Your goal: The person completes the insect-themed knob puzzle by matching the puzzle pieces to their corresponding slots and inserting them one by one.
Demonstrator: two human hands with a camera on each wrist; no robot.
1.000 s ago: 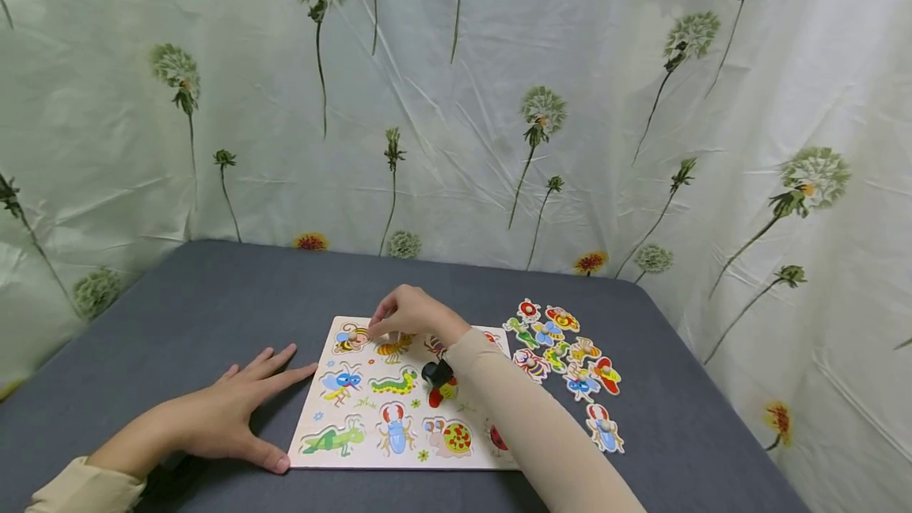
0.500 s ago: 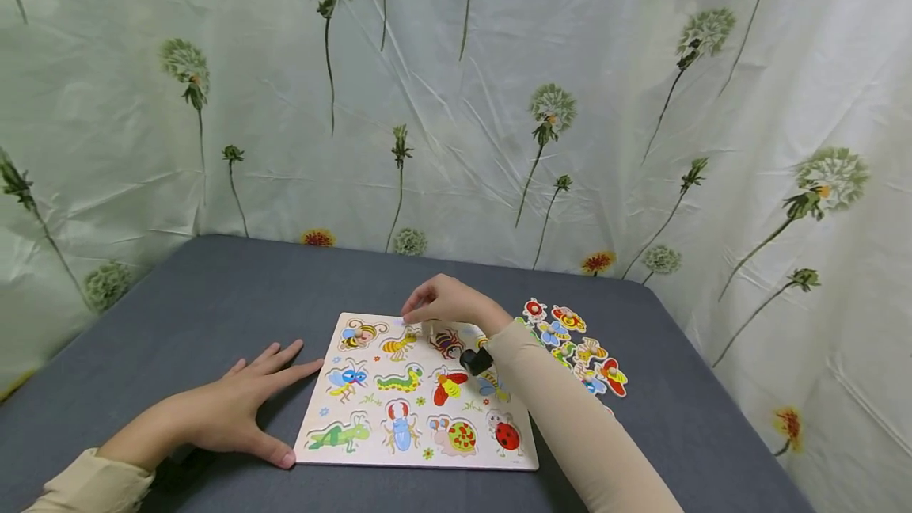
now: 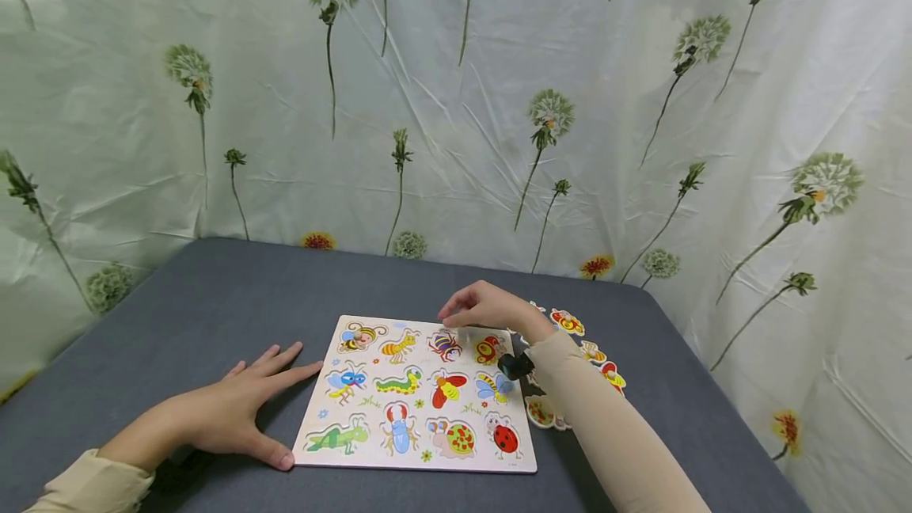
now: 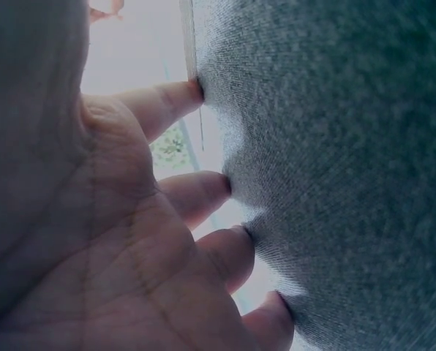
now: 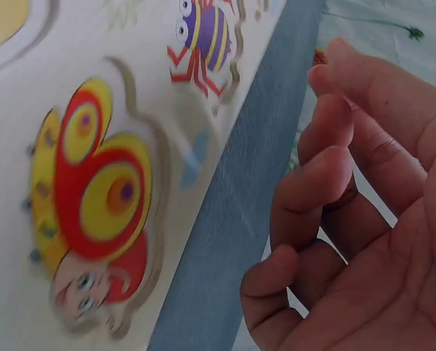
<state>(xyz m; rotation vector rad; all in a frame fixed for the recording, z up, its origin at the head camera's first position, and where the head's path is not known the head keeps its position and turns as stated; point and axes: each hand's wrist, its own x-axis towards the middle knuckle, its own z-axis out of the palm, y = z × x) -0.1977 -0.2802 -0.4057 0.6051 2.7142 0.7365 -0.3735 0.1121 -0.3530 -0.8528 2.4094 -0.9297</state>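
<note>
A wooden insect puzzle board [image 3: 370, 460] lies on the dark table, with printed recesses in rows. In its top left recess sits a bee piece [image 3: 359, 336]. My left hand [image 3: 231, 406] lies spread on the table, its thumb and index fingertip at the board's left edge; the left wrist view shows its fingertips [image 4: 196, 191] against the grey cloth. Above the board's top edge, near the spider recess [image 3: 446, 345], my right hand [image 3: 492, 309] hovers with loosely bent fingers. Nothing is visible between those fingers in the right wrist view, beside the butterfly recess [image 5: 101, 190].
Loose insect pieces, among them a red and yellow butterfly [image 3: 566, 321] and a red-winged piece [image 3: 613, 376], lie right of the board, partly hidden by my right sleeve [image 3: 606, 426]. A curtain [image 3: 456, 141] with dandelion prints hangs behind the dark table [image 3: 271, 291].
My right hand has moved from the bee piece rightward along the board's top edge, leaving the bee in the top left recess. My left hand stays at the board's left edge.
</note>
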